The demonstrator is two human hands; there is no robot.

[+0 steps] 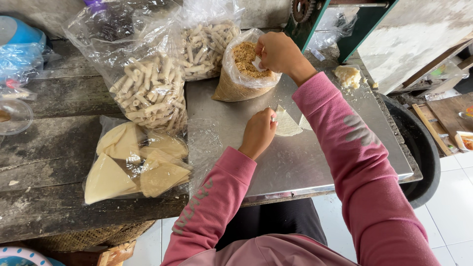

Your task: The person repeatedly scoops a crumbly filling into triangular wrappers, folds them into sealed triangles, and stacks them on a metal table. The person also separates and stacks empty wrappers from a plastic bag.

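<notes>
Steel counter (315,162) at centre: the left hand (258,133) pinches a pale triangular wrapper (286,123), while the right hand (280,51), fingers closed, grips a small white scoop (257,63) in the crumb-filling bag (241,74) above.

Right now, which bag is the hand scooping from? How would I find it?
Find the shiny metal tray on the dark wooden table. At its far edge stands an open clear bag of brown crumbs, with the right hand inside. Its neighbours hold pale rolled sticks, not crumbs.
</notes>
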